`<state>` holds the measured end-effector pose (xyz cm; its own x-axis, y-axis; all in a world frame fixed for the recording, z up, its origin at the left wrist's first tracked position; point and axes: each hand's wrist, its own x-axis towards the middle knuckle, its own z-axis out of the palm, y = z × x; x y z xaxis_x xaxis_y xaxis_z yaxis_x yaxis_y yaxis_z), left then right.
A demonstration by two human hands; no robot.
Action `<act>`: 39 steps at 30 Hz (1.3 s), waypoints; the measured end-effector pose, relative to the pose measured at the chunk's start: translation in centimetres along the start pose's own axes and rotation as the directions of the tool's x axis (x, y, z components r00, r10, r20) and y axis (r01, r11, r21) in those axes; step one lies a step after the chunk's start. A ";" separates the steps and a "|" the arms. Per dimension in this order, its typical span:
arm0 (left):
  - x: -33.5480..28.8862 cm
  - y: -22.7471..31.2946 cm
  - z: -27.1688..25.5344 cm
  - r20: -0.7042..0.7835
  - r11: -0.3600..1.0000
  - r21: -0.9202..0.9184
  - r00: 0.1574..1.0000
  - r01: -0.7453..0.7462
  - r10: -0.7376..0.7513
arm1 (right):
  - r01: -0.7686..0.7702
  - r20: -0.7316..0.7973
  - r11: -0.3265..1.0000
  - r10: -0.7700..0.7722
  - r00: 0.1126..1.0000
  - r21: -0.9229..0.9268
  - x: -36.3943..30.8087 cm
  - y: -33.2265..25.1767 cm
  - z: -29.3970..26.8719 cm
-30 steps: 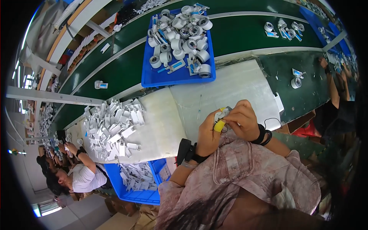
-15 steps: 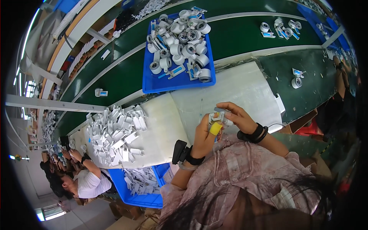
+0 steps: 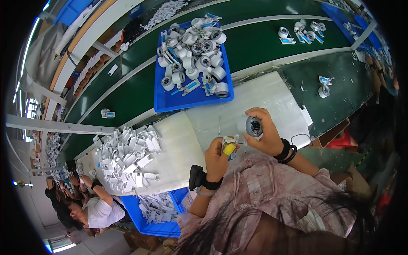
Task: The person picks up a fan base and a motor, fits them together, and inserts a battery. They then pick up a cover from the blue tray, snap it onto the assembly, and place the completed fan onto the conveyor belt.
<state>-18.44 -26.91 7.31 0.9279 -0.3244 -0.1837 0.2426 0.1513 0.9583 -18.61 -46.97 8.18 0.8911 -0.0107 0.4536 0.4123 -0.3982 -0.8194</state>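
Observation:
My right hand [image 3: 270,137] is closed round a white cylindrical housing [image 3: 254,126], its dark round face with a grey rim turned up. Close beside it, my left hand [image 3: 216,159] grips a small white plastic bracket [image 3: 230,139]. A yellow wrap [image 3: 229,149] shows at the left thumb. A thin arm seems to run from the bracket toward the housing; whether the two are joined I cannot tell. On the pale mat [image 3: 263,100] just beyond my hands lies a thin rod-like tool [image 3: 219,125].
A blue tray [image 3: 193,105] heaped with white round housings stands ahead. Many white plastic pieces [image 3: 127,157] are piled at left, above a blue bin [image 3: 159,229] of similar pieces. Single assemblies [image 3: 324,90] lie on the green surface. A person in white [image 3: 102,208] works at far left.
My right hand has turned and swung up, so the housing's dark face now shows. The left hand has shifted slightly left and down with the bracket. The whole view has shifted a little.

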 end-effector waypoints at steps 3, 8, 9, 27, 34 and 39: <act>0.1 0.0 -0.1 -0.002 0.999 -0.052 1.000 0.009 -0.009 | -0.001 0.003 1.000 0.001 1.000 0.003 -0.1 0.0 0.2; -0.2 0.4 0.0 -0.030 0.998 -0.057 0.999 -0.031 0.029 | -0.016 0.084 0.998 0.022 0.996 -0.068 0.0 -0.9 -0.1; -0.2 0.4 0.1 -0.031 0.998 -0.057 0.999 -0.031 0.029 | -0.013 0.096 0.997 0.020 0.995 -0.070 -0.1 -1.0 0.0; 0.1 0.2 -0.4 -0.010 1.000 -0.022 1.000 -0.005 0.004 | -0.068 0.114 0.997 0.072 0.991 -0.044 -0.4 -0.5 0.3; 0.4 0.0 -0.6 0.026 1.000 -0.001 1.000 -0.004 0.004 | -0.070 0.118 0.996 0.075 0.990 -0.047 -0.5 -0.2 0.4; 0.5 0.0 -0.6 0.026 1.000 -0.010 0.999 0.019 -0.018 | -0.075 0.129 0.996 0.081 0.988 -0.049 -0.4 0.1 0.6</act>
<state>-17.76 -26.47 7.09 0.9156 -0.3514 -0.1955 0.2628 0.1550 0.9523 -18.82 -46.47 7.73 0.9385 0.0759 0.3370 0.3347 -0.4404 -0.8331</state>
